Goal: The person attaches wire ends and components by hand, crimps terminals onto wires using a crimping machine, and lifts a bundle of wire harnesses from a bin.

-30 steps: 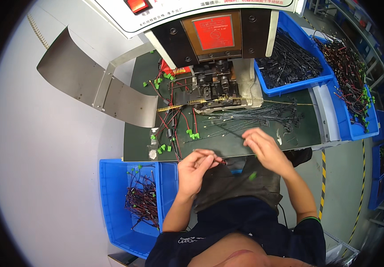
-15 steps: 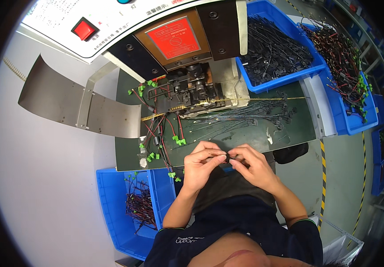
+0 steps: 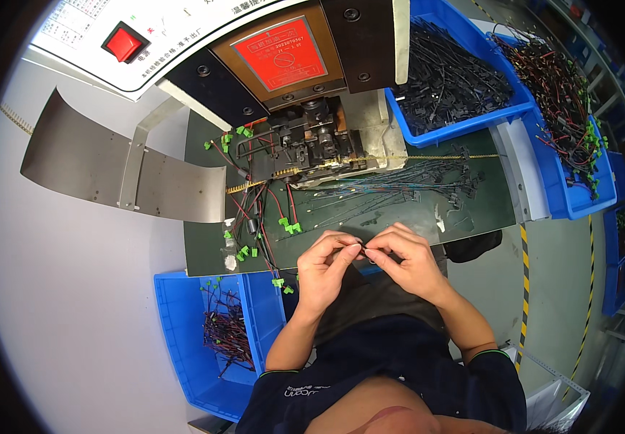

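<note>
Just off the table's near edge, my left hand (image 3: 321,269) and my right hand (image 3: 412,266) meet at the fingertips. Thumb and forefinger of each are pinched on a small black piece (image 3: 362,249), mostly hidden by the fingers; its kind is not clear. Beyond them, thin black wires (image 3: 392,189) lie on the dark green table (image 3: 348,220), in front of a crimping machine (image 3: 316,141). To the left of the hands, red and black wires with green connectors (image 3: 290,226) lie by the machine and hang over the table edge.
A blue bin of black wires (image 3: 464,134) stands at the back right, beside another blue bin (image 3: 580,210) of red-black wires. Below the table's left side is a larger blue bin (image 3: 182,347). A curved metal plate (image 3: 102,163) juts out left of the machine.
My right fingertips have shifted slightly left and changed their grip, pinching closer to the left fingertips. The whole view has moved a little; the table's contents look the same.
</note>
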Motion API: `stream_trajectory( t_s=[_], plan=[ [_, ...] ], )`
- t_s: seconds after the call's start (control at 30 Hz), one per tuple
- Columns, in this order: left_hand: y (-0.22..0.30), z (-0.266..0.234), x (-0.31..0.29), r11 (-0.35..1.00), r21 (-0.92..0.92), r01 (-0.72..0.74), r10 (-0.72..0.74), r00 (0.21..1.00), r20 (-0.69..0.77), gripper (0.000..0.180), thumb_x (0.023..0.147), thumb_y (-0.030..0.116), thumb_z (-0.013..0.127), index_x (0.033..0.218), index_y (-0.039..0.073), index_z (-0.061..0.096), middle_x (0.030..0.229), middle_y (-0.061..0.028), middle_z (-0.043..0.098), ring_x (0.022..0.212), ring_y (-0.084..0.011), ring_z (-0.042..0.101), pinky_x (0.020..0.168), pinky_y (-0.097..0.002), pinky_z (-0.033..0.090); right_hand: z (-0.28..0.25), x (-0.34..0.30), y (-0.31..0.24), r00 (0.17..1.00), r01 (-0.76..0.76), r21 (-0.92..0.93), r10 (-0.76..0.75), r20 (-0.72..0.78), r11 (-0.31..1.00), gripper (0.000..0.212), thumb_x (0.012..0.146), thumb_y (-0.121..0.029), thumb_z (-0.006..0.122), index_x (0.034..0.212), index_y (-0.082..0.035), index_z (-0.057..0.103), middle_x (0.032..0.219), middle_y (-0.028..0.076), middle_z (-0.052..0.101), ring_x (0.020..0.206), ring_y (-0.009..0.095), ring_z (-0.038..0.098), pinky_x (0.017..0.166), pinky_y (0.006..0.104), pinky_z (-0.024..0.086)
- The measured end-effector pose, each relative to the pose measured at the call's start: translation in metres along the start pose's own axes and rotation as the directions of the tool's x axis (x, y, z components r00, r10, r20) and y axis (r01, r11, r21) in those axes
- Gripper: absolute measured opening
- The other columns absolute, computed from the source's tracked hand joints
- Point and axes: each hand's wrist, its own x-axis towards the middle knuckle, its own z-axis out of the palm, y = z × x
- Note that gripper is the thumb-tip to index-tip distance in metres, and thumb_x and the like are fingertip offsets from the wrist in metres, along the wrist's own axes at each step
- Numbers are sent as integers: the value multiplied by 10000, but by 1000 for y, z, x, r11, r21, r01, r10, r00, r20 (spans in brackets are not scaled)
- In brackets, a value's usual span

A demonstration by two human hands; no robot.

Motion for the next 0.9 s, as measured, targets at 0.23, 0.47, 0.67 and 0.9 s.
stream_trajectory(
  t_s=[0.23, 0.47, 0.67, 0.9],
  plan=[
    [3, -2, 1, 996, 62, -57, 56, 998, 11, 59, 932, -46, 648, 984, -74, 646, 1019, -105, 624, 846, -132, 651, 733, -242, 552, 0, 1, -2, 1000, 11, -2, -11, -6, 1000, 121, 843, -28, 746, 957, -10, 706, 776, 50, 647, 629, 142, 508, 575, 279, 404],
    [8, 2, 0, 958, 269, -105, 97, 994, 41, 26, 934, -39, 646, 957, -47, 654, 982, -59, 615, 832, -98, 604, 725, -234, 523, 1, -1, -5, 994, -106, 121, 107, -3, 987, 80, 886, -12, 713, 961, 7, 691, 810, 59, 672, 641, 86, 549, 552, 250, 436],
    [-2, 2, -4, 989, 146, 22, -13, 998, -67, 31, 944, -24, 639, 952, -52, 651, 964, -64, 618, 810, -115, 602, 712, -241, 514, 4, -4, -1, 941, -338, 218, 333, 59, 916, 107, 926, -20, 668, 1017, 29, 636, 943, 91, 690, 778, 105, 645, 660, 247, 521],
    [1, 5, -4, 997, -75, -18, 9, 992, -123, 114, 937, -48, 630, 1031, -101, 666, 982, -126, 636, 768, -164, 636, 687, -269, 539, 11, -7, 11, 994, -71, 231, 48, 102, 970, 88, 935, -52, 671, 987, 8, 631, 1099, 114, 656, 845, 153, 656, 687, 285, 522]
  ],
)
